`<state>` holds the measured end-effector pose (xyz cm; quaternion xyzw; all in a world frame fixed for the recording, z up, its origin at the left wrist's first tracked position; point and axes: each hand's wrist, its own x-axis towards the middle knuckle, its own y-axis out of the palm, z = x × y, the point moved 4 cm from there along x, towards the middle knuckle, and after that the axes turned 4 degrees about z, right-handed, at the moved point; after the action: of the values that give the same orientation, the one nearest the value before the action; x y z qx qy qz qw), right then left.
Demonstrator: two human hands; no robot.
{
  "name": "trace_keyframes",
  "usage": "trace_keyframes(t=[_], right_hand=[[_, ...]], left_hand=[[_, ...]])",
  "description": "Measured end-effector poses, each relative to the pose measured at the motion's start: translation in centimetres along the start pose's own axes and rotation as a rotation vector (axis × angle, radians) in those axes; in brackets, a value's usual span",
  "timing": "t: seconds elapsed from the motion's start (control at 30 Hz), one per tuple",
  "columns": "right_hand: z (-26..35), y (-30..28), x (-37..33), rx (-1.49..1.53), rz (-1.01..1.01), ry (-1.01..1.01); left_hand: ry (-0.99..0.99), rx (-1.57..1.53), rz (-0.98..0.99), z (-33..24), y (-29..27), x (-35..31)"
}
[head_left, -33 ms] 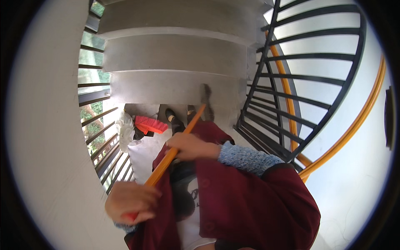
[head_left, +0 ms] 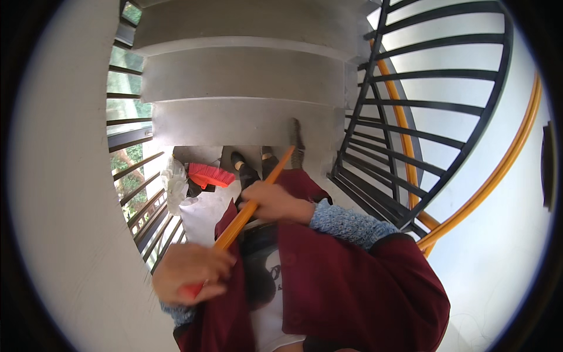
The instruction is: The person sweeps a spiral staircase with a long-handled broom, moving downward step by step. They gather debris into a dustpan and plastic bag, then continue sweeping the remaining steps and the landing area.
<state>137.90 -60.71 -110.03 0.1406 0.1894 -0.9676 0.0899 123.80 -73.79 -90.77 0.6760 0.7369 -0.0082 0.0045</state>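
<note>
Both my hands grip the orange handle (head_left: 237, 226) of a long broom-like tool, which slants up and away to the right. My left hand (head_left: 190, 273) is wrapped round the red near end, slightly blurred. Higher up, my right hand (head_left: 270, 202) is closed round the shaft in front of my body. At the far end of the handle, a narrow dark bristly head (head_left: 298, 141) lies against the pale stair in front of my feet.
Grey stairs (head_left: 234, 73) rise ahead. A pink-red brush head (head_left: 210, 176) and a crumpled whitish plastic bag (head_left: 174, 185) are at the left. Black railings with an orange handrail (head_left: 481, 193) stand at the right; a barred window (head_left: 130, 141) and pale wall (head_left: 64, 176) at the left.
The tool's handle and bristly head have shifted slightly to the right, both my hands moving with them. The head looks less blurred now.
</note>
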Motion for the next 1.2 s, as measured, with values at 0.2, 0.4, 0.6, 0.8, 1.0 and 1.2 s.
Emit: trace_keyframes(t=[0.2, 0.4, 0.6, 0.8, 1.0, 1.2], right_hand=[[-12.7, -1.5, -5.8, -0.125, -0.525, 0.203], [-18.8, 2.3, -1.8, -0.09, -0.381, 0.107], [-8.7, 8.1, 9.0, 0.078, -0.352, -0.303], [-0.5, 5.9, 7.2, 0.203, -0.269, -0.224], [-5.6, 3.9, 4.2, -0.126, -0.272, -0.032], [-6.7, 9.3, 9.3, 0.101, -0.12, -0.276]], left_hand=[[-0.121, -0.24, 0.061, 10.8, 4.5, 7.0], [-0.165, 0.055, 0.071, 13.6, 6.8, 6.0], [-0.265, 0.218, -0.028, 6.6, 0.2, -1.0], [-0.105, 0.125, -0.058, 1.4, 0.5, -1.7], [-0.176, 0.015, -0.188, 7.2, 1.9, -1.2], [-0.26, 0.118, -0.449, 9.2, 2.4, -5.2]])
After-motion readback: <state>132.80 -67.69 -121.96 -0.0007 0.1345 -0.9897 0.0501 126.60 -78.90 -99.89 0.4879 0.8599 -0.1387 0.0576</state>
